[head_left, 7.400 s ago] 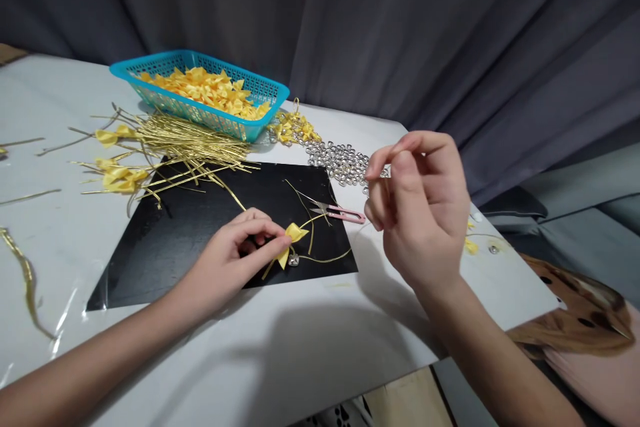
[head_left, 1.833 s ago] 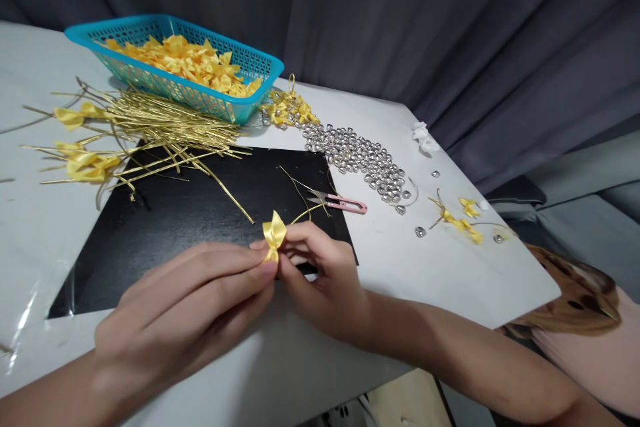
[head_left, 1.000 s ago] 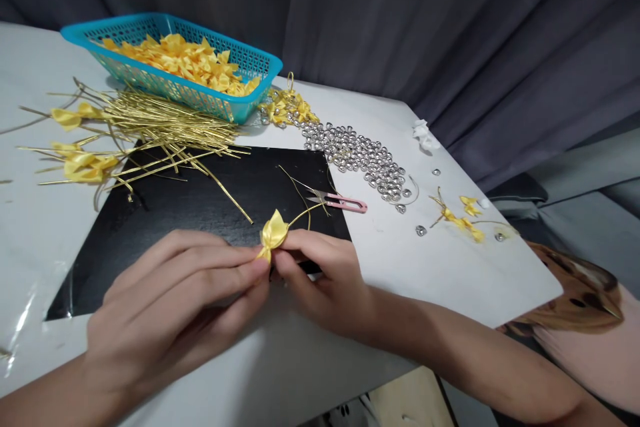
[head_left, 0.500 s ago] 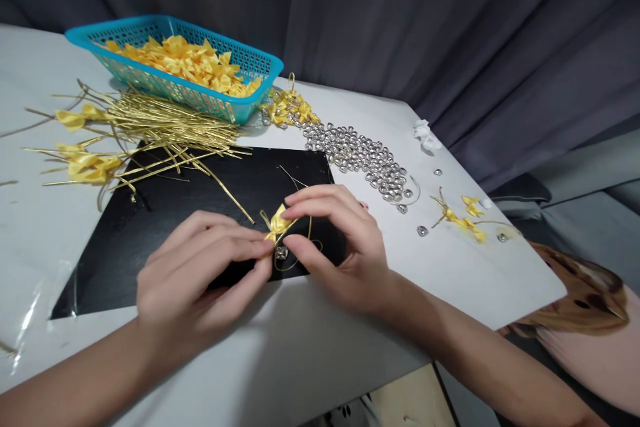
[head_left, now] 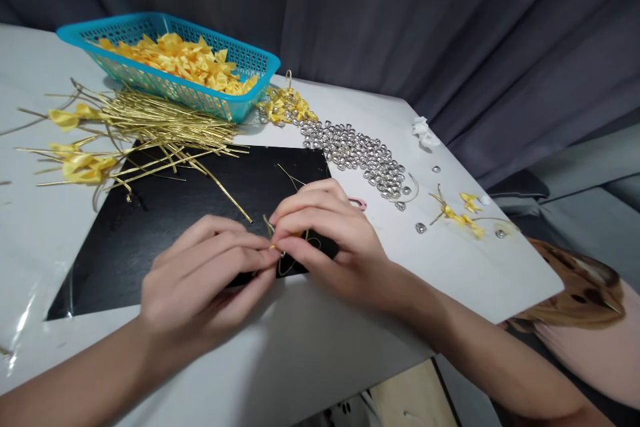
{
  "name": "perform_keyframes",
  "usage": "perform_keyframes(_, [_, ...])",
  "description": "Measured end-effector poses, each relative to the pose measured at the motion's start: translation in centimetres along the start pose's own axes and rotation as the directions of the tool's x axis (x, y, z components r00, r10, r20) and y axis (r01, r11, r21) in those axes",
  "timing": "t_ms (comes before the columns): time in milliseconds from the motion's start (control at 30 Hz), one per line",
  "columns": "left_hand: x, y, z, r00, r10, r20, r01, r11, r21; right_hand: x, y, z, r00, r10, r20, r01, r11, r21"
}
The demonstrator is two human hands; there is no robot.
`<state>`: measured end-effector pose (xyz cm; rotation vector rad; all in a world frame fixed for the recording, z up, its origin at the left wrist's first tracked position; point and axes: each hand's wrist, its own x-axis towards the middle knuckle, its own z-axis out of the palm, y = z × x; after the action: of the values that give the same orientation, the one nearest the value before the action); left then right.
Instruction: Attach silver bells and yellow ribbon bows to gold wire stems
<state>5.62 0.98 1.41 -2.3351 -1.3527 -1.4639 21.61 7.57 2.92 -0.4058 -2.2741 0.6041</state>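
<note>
My left hand (head_left: 205, 274) and my right hand (head_left: 333, 237) meet fingertip to fingertip over the front edge of a black mat (head_left: 165, 214). Both pinch a small yellow ribbon bow, now almost wholly hidden by the fingers; only a speck of yellow shows between them. A thin gold wire loop (head_left: 269, 224) sticks up just beyond the fingertips. Beneath the right fingers a bit of a silver bead shows, and thin wire curls on the mat beside them.
A blue basket (head_left: 165, 77) of yellow bows stands at the back left, before gold stems (head_left: 165, 122). Silver beads (head_left: 363, 157) lie right of the mat, with a pink item (head_left: 358, 202) nearer. Yellow bows with wire (head_left: 460, 216) and crumpled white paper (head_left: 425, 134) lie farther right.
My right fingers have closed in on the bow and moved left against my left fingertips, covering the yellow ribbon and most of the bead. The view has shifted slightly.
</note>
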Motion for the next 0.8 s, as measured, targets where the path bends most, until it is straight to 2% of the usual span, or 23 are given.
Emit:
perform_keyframes(200, [-0.1,0.1,-0.5,1.000,0.012,0.004,-0.012,1.000,-0.003,-0.3,-1.2,0.8,0.985,0.099,-0.143,-0.091,0.994,0.059])
perform_keyframes(267, [-0.1,0.1,-0.5,1.000,-0.004,0.000,0.004,1.000,-0.004,-0.3,-0.8,1.1,0.978,0.159,-0.137,-0.143,0.983,0.119])
perform_keyframes(333, [-0.1,0.1,-0.4,1.000,-0.019,-0.013,0.019,1.000,0.007,-0.4,-0.2,1.2,0.979,0.188,-0.083,-0.172,0.971,0.168])
perform_keyframes(400, [-0.1,0.2,-0.3,0.999,-0.031,-0.022,0.031,0.999,0.015,-0.4,0.4,1.3,0.988,0.150,-0.042,-0.140,0.974,0.175])
perform_keyframes(533, [-0.2,0.1,-0.2,1.000,-0.013,-0.004,0.013,0.999,-0.032,-0.4,0.7,1.3,1.000,-0.002,-0.030,0.004,0.996,0.088])
perform_keyframes(600, [-0.5,-0.1,-0.2,1.000,0.009,0.024,-0.007,0.998,-0.067,-0.5,0.3,1.4,1.000,0.005,-0.014,-0.004,0.997,0.072])
perform_keyframes(667, [-0.9,-0.4,-0.1,0.998,0.012,0.064,-0.006,0.995,-0.098,-0.6,-0.3,1.5,0.997,0.069,-0.020,-0.066,0.993,0.102])
perform_keyframes(733, [-1.4,-0.7,0.1,0.989,0.026,0.149,-0.006,0.991,-0.134,-0.6,-1.0,1.4,0.987,0.150,-0.056,-0.139,0.977,0.164])
perform_keyframes(800, [-1.8,-1.0,0.4,0.965,0.062,0.255,-0.014,0.983,-0.186,-0.3,-1.6,0.9,0.962,0.235,-0.142,-0.195,0.949,0.247])
